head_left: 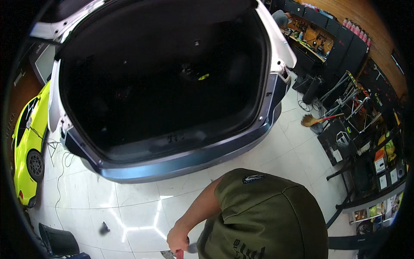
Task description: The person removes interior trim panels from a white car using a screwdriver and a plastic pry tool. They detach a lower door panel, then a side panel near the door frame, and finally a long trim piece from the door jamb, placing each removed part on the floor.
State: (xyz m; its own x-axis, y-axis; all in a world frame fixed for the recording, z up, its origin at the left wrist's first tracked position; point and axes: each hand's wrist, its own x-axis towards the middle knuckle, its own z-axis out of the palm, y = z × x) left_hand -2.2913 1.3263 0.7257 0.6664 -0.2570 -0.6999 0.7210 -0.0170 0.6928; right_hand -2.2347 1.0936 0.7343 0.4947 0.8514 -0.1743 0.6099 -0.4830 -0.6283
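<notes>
My left hand (177, 240) hangs low in front of me, fingers wrapped round the red handle (180, 254) of a tool whose kind I cannot make out. A grey flat piece shows beside that handle at the lower edge. The olive sleeve and shirt (271, 216) fill the lower middle. My right hand is out of sight. Ahead stands the rear of a car, with a dark cargo space (164, 95) and a glossy blue-grey bumper (181, 167). Its white body pillar (280, 47) rises on the right. A small yellow item (203, 77) lies inside the dark cargo space.
A lime-yellow car (32, 142) is parked at the left. Black bins (58, 240) stand at lower left, near a small dark object (104, 228) on the white tiles. Rightward are a broom (319, 119), folding metal stands (351, 101) and a workbench (308, 46) with a person (281, 18) beside it.
</notes>
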